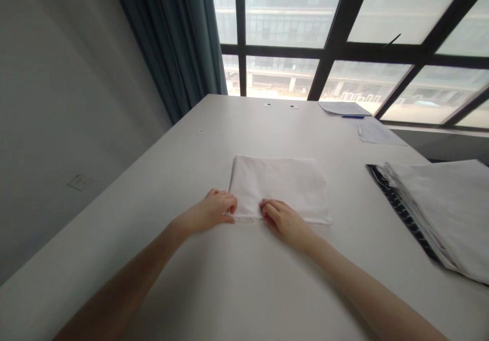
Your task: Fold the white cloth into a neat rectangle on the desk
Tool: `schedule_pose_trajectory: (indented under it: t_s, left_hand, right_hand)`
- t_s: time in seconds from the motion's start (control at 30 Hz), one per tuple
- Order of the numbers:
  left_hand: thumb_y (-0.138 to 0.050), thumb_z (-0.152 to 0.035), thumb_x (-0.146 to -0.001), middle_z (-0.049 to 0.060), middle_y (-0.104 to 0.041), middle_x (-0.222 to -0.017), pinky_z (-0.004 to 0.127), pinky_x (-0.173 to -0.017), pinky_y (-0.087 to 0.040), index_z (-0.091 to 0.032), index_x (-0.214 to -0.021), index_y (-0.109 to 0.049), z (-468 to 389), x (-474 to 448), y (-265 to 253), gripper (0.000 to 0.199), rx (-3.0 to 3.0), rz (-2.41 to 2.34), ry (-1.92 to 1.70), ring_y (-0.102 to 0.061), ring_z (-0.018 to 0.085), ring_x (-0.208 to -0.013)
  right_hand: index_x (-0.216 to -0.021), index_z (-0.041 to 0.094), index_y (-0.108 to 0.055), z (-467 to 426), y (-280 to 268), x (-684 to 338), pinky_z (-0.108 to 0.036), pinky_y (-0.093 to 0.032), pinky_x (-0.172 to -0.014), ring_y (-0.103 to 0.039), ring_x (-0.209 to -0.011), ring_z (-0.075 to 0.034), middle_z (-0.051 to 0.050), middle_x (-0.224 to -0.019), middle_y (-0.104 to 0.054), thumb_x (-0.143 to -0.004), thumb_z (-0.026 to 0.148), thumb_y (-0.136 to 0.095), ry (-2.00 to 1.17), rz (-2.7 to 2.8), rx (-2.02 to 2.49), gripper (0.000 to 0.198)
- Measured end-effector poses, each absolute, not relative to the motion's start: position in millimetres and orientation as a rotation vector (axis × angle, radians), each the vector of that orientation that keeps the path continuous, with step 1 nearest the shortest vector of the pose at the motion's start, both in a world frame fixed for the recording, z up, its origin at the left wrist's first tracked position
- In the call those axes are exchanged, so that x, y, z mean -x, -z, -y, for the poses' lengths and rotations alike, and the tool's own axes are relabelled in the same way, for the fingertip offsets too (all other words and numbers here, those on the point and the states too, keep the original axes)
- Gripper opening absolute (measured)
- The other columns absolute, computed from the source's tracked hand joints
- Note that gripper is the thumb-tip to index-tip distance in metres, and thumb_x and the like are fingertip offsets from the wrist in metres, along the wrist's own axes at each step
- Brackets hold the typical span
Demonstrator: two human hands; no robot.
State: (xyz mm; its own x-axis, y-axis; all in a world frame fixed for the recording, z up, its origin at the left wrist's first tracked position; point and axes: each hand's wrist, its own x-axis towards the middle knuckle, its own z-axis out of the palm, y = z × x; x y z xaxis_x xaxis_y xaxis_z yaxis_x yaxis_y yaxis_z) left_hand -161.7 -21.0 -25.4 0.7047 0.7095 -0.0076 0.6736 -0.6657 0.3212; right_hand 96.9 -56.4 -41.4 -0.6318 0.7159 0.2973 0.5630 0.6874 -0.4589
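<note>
A white cloth [284, 180], folded into a rectangle, lies flat on the white table [237, 285]. My left hand [216, 208] is at the cloth's near left corner, its fingers curled round the edge with the thumb below. On the near edge, left of the middle, rests my right hand [284, 221], fingers bent and bunched against the fabric. Some layers of the cloth show as a narrow strip along the near edge between the two hands. What lies under the right fingertips is hidden.
At the right, a stack of white cloths [443, 203] lies on a black patterned sheet [405, 216]. Papers [344, 108] and a blue pen [353, 117] sit at the far right corner. Windows and a blue curtain [179, 40] stand behind the table; a wall is at the left.
</note>
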Motion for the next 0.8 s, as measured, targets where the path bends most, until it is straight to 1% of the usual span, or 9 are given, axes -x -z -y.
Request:
schedule_pose_trajectory:
  t_s: [0.17, 0.33, 0.43, 0.53, 0.6, 0.67, 0.7, 0.77, 0.8]
  left_hand:
    - [-0.062, -0.028, -0.087, -0.004, -0.061, -0.077, 0.028, -0.077, -0.027, -0.019, -0.078, -0.055, 23, 158, 23, 0.015, -2.644, -1.029, -0.124, -0.055, 0.015, -0.076]
    - [-0.062, -0.020, -0.087, -0.003, -0.060, -0.079, 0.029, -0.077, -0.027, -0.019, -0.074, -0.055, 27, 158, 18, 0.015, -2.724, -1.045, -0.044, -0.054, 0.016, -0.077]
    - [-0.062, -0.026, -0.086, -0.001, -0.060, -0.075, 0.033, -0.081, -0.029, -0.019, -0.069, -0.057, 29, 154, 13, 0.019, -2.782, -1.053, -0.050, -0.054, 0.017, -0.077]
    - [-0.056, -0.032, -0.091, 0.001, -0.060, -0.074, 0.038, -0.086, -0.031, -0.018, -0.068, -0.059, 31, 142, 16, 0.028, -2.849, -1.111, -0.177, -0.055, 0.018, -0.079]
    - [-0.051, -0.032, -0.094, 0.003, -0.063, -0.082, 0.040, -0.091, -0.032, -0.018, -0.075, -0.062, 33, 134, 24, 0.026, -2.893, -1.190, -0.322, -0.057, 0.020, -0.088]
    - [-0.049, -0.032, -0.095, 0.009, -0.064, -0.103, 0.043, -0.099, -0.029, -0.018, -0.092, -0.063, 34, 128, 38, 0.021, -2.929, -1.243, -0.450, -0.055, 0.023, -0.106]
    - [-0.048, -0.033, -0.096, 0.012, -0.061, -0.117, 0.044, -0.104, -0.026, -0.017, -0.104, -0.062, 34, 127, 45, 0.023, -2.946, -1.250, -0.489, -0.051, 0.025, -0.117]
    - [-0.042, -0.037, -0.098, 0.015, -0.047, -0.140, 0.042, -0.110, -0.019, -0.016, -0.130, -0.048, 32, 129, 59, 0.039, -2.977, -1.232, -0.507, -0.037, 0.025, -0.134]
    - [-0.037, -0.040, -0.099, 0.015, -0.040, -0.146, 0.041, -0.112, -0.017, -0.016, -0.139, -0.039, 31, 131, 64, 0.047, -2.987, -1.218, -0.479, -0.031, 0.024, -0.138]
  right_hand:
    - [-0.089, 0.023, -0.053, 58, 48, -101, -0.035, -0.048, -0.095, -0.057, -0.112, -0.018, -0.007, -0.106, -0.065, -0.095, 0.015, -0.042, -0.603, 2.316, 0.957, 0.014]
    - [-0.089, 0.022, -0.054, 59, 56, -100, -0.038, -0.044, -0.101, -0.052, -0.121, -0.019, -0.007, -0.109, -0.065, -0.097, 0.019, -0.043, -0.501, 2.335, 0.912, 0.014]
    - [-0.090, 0.022, -0.055, 61, 57, -100, -0.040, -0.044, -0.102, -0.051, -0.122, -0.020, -0.008, -0.112, -0.064, -0.095, 0.020, -0.046, -0.480, 2.336, 0.898, 0.011]
    - [-0.088, 0.022, -0.058, 62, 55, -99, -0.039, -0.046, -0.100, -0.054, -0.119, -0.020, -0.008, -0.112, -0.065, -0.095, 0.023, -0.048, -0.575, 2.242, 0.943, 0.012]
    - [-0.086, 0.022, -0.060, 61, 54, -99, -0.035, -0.047, -0.098, -0.057, -0.114, -0.019, -0.008, -0.110, -0.066, -0.096, 0.026, -0.045, -0.673, 2.150, 0.979, 0.018]
    - [-0.089, 0.022, -0.061, 57, 54, -101, -0.032, -0.050, -0.092, -0.061, -0.106, -0.018, -0.007, -0.107, -0.067, -0.097, 0.027, -0.040, -0.728, 2.051, 1.016, 0.023]
    - [-0.092, 0.022, -0.061, 55, 54, -103, -0.032, -0.050, -0.090, -0.063, -0.102, -0.017, -0.006, -0.105, -0.068, -0.098, 0.027, -0.038, -0.721, 2.002, 1.043, 0.025]
    - [-0.102, 0.022, -0.060, 49, 57, -107, -0.033, -0.050, -0.090, -0.063, -0.101, -0.017, -0.007, -0.105, -0.068, -0.097, 0.024, -0.034, -0.635, 1.943, 1.118, 0.027]
    - [-0.107, 0.022, -0.059, 46, 59, -110, -0.036, -0.047, -0.094, -0.061, -0.107, -0.018, -0.008, -0.109, -0.067, -0.097, 0.023, -0.034, -0.557, 1.949, 1.174, 0.028]
